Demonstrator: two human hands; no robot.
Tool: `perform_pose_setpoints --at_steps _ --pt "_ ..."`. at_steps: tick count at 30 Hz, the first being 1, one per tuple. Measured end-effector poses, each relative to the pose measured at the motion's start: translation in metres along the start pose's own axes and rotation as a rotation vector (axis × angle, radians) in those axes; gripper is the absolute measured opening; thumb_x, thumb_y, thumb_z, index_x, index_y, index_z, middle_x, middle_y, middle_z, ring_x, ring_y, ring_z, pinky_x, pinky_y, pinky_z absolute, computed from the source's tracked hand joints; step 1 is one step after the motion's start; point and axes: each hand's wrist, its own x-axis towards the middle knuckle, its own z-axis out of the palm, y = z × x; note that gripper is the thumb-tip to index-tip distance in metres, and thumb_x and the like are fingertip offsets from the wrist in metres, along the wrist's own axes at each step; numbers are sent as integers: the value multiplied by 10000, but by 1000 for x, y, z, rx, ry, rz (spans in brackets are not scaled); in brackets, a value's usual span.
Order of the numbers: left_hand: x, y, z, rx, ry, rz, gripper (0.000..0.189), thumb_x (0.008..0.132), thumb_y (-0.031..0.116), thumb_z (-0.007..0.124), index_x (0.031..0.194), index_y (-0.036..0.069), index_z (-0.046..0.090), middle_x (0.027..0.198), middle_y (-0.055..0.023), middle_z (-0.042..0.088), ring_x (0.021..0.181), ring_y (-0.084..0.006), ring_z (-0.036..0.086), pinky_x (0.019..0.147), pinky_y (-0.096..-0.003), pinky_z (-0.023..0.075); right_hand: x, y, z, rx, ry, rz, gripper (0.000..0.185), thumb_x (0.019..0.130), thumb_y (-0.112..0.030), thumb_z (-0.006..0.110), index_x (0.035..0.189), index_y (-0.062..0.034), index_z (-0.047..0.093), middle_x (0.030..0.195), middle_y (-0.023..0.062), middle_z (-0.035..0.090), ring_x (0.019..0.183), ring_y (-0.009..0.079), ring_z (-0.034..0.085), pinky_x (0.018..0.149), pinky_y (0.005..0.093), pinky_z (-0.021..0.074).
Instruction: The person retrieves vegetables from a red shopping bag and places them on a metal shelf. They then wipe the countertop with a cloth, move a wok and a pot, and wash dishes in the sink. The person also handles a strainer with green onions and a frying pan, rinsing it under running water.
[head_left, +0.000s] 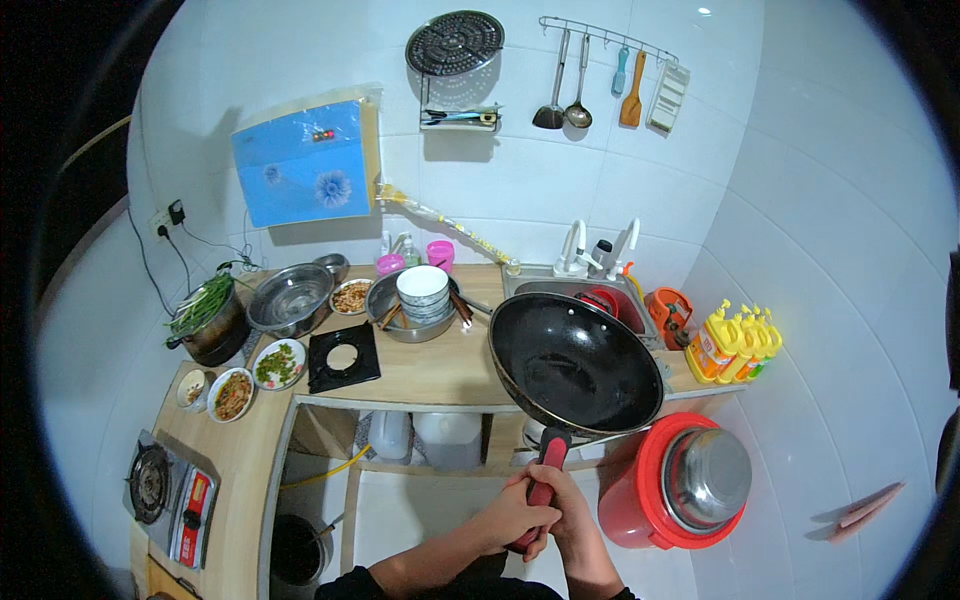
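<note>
A large black wok (574, 364) with a red and black handle is held out in front of me, its inside facing up and towards me. Both my hands are closed around the handle: my left hand (517, 517) and my right hand (564, 499) overlap there. The wok's far rim covers part of the steel sink (525, 279), where a red item shows behind it. To the left on the wooden counter (465, 375) stands a steel pan (420, 331) holding stacked bowls (424, 289) and chopsticks.
Plates of food (280, 365), a black square stove plate (322, 352), a steel basin (291, 298) and a pot with greens (214, 322) stand left. A gas stove (169, 499) is at lower left. Right are a red bucket (626, 502), yellow bottles (716, 345) and an orange gas cylinder (664, 304).
</note>
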Motion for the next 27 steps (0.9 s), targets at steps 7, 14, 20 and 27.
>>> perform_pose_setpoints --at_steps 7,14,20,27 --pt "113 38 -45 -18 -25 -45 267 793 84 565 950 -12 372 516 -108 502 376 -210 505 334 -335 401 100 -41 -50 111 160 24 263 800 -220 523 871 27 579 826 130 604 748 210 584 689 309 479" --pt "202 75 -77 32 100 -42 283 768 49 571 969 -12 382 505 -114 501 367 -210 510 311 -328 398 182 -76 -92 147 141 99 261 885 -228 414 975 -12 529 936 134 570 805 234 569 685 314 493" --pt "254 92 -103 -4 186 -30 317 772 28 556 996 -8 334 539 -111 496 369 -218 512 309 -344 405 240 -90 -115 57 32 49 288 872 -252 423 963 2 522 909 123 560 797 208 560 732 293 463" --pt "310 92 -129 -71 227 -18 383 789 31 550 1054 0 276 615 -114 495 368 -226 510 318 -359 418 308 -97 -162 101 -95 297 342 803 -325 514 899 1 559 821 95 583 707 196 569 660 313 467"
